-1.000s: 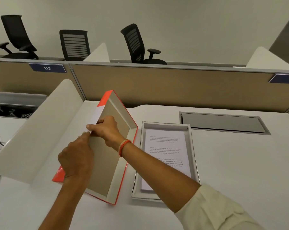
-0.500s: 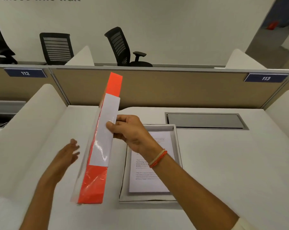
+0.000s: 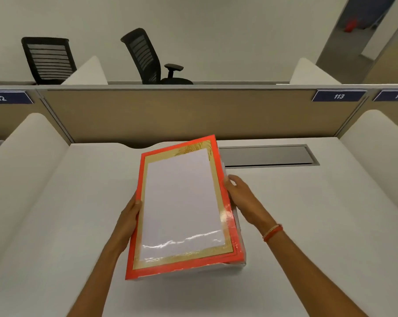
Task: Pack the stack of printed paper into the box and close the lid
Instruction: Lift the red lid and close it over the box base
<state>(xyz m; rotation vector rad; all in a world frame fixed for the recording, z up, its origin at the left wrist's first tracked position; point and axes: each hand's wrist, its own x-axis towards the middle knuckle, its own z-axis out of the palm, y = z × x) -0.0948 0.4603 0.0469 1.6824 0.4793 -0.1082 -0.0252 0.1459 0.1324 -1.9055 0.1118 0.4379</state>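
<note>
Now lid [image 3: 182, 207] over box [image 3: 239, 227], contents hidden

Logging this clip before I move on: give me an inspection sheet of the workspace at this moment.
Surface: white desk with a closed grey hatch at the back.
Job's things: orange lid held tilted over the box, not seated; only the box's right edge and near corner show; paper hidden.
Clutter: nothing seen.
Grippers: left hand on the lid's left edge, right hand on its right edge.
Cables: nothing seen.
Surroundings: tan partition with tags 112, 113, 114; white side dividers; two black chairs behind.
</note>
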